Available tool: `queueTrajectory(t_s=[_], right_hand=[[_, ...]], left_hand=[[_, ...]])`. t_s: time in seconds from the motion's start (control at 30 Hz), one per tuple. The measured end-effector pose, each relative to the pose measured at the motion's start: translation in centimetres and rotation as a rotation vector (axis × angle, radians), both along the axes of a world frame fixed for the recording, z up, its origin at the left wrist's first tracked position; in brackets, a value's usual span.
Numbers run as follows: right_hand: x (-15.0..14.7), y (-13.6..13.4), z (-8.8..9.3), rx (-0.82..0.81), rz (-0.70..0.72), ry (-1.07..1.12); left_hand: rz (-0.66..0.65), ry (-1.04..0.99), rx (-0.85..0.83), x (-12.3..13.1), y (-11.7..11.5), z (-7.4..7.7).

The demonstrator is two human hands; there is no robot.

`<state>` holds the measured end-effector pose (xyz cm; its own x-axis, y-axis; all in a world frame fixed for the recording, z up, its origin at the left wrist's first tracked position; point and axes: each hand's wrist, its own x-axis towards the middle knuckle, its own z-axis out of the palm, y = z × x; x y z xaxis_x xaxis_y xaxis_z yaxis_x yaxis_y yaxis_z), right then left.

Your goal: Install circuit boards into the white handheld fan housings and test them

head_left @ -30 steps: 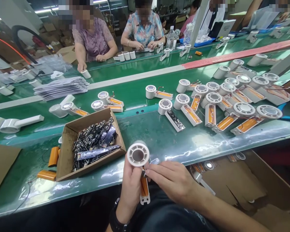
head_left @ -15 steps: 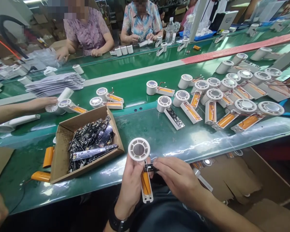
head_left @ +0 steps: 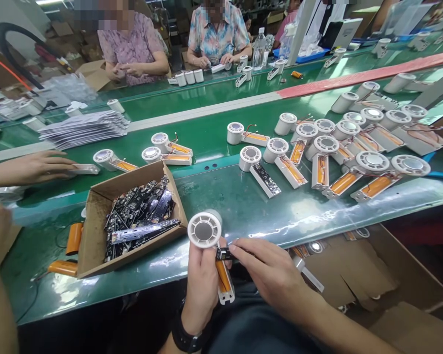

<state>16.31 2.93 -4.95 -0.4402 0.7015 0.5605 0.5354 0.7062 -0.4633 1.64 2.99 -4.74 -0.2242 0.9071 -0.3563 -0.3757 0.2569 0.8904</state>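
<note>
The left hand (head_left: 203, 290), which wears a black wristwatch (head_left: 186, 334), wraps closed around a white plastic tray (head_left: 226, 295) carrying an orange cylindrical battery (head_left: 223, 275). This grip steadies the assembly just over the near edge of the green belt (head_left: 280, 219) and leaves its upper end exposed. A round white housing (head_left: 204, 229) sits at the top of the tray, its smooth grey disc facing up and tilted toward the viewer. The right hand (head_left: 269, 275) pinches a small black circuit part (head_left: 223, 253) between thumb and forefinger, next to the housing. Its exact seating is too small to tell.

To the left, an open cardboard box (head_left: 96, 236) at the near edge of the belt holds a loose heap of black circuit boards (head_left: 140, 211), within easy reach. Two orange batteries (head_left: 74, 239) lie beside its left wall. Below the belt's near edge on the right is a brown carton (head_left: 354, 275).

Across the middle of the belt, white housings (head_left: 250, 158) lie beside their trays, wired to orange batteries (head_left: 345, 183). One tray holds a black board (head_left: 266, 179). At the left edge, a co-worker's spread hand (head_left: 33, 167) reaches toward a white bar (head_left: 84, 169). Beyond it lies a stack of silver pouches (head_left: 83, 129).
</note>
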Motion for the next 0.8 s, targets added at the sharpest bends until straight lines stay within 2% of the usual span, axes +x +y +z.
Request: queueTrajectory(t_s=[0.17,0.3,0.4,0.6,0.8], right_hand=[[0.0,0.0,0.2,-0.088,0.010,0.069],[-0.7,-0.2,0.9,-0.266,-0.067,0.223],[-1.7,-0.7,1.4,-0.330,-0.116,0.293],[-3.8,-1.4,1.1,-0.342,-0.181,0.273],[-4.6,-1.8,0.9,-0.375,-0.197,0.227]], left_hand=[[0.039,-0.067,-0.010,0.0,0.2,0.5],[-0.001,-0.199,0.112,-0.3,0.1,0.4],[-0.011,-0.226,0.195,-0.3,-0.1,0.0],[-0.002,0.016,0.284,0.3,-0.4,-0.3],[0.102,0.195,0.304,1.1,-0.2,0.3]])
